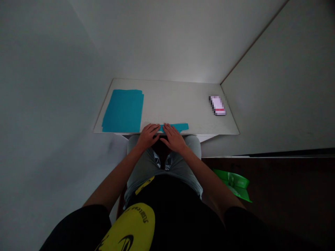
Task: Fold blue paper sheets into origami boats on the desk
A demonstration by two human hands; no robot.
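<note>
A narrow folded strip of blue paper [183,126] lies along the front edge of the white table. My left hand [148,135] rests palm down at the strip's left end, its fingers stretched out. Beside it, my right hand [173,138] presses flat on the middle of the strip with fingers extended. The strip's right end sticks out past my right hand, while its left part is mostly hidden under my fingers. To the left of my hands sits a stack of blue paper sheets [123,111], slightly uneven at the edges.
A phone [217,105], blurred by pixels, lies at the right of the white table [178,99]. Walls stand behind and at both sides of the table. On the dark floor at the lower right is a green plastic dustpan-like object [235,183].
</note>
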